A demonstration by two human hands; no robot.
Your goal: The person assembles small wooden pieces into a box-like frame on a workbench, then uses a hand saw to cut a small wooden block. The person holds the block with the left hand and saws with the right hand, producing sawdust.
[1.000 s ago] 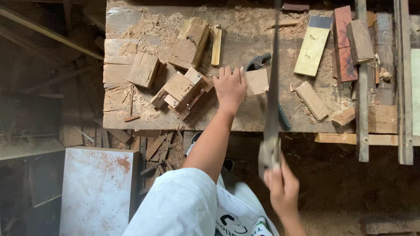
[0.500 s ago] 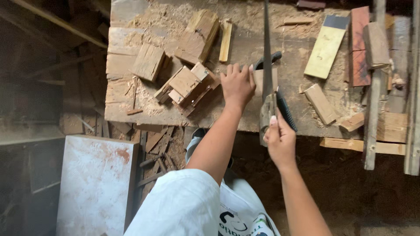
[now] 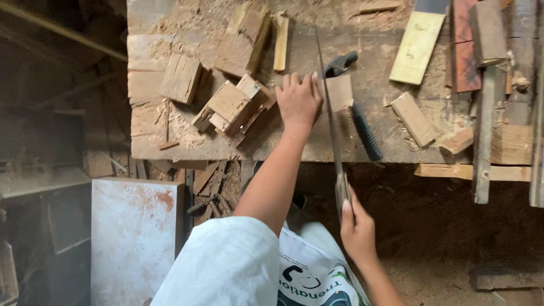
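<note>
Nearest to me, a white sleeve [image 3: 226, 263] fills the bottom of the view. Just right of it, my right hand [image 3: 357, 226] is closed around the handle of a handsaw [image 3: 331, 122], whose thin blade runs away from me, up across the near edge of the workbench [image 3: 340, 147]. Further out, my left hand [image 3: 298, 101] lies palm down on the bench, fingers spread, pressing a small flat wood block [image 3: 340, 92] that the blade meets at its left side. A dark-handled hammer [image 3: 362, 127] lies just right of the blade, its head beyond the block. Left of my left hand sits a pile of wood offcuts [image 3: 232, 107] amid sawdust. Farther right lies a pale yellow board [image 3: 416, 48], beside a reddish plank [image 3: 466, 56]. Below the bench, at left, stands a white rusty panel [image 3: 136, 238].
</note>
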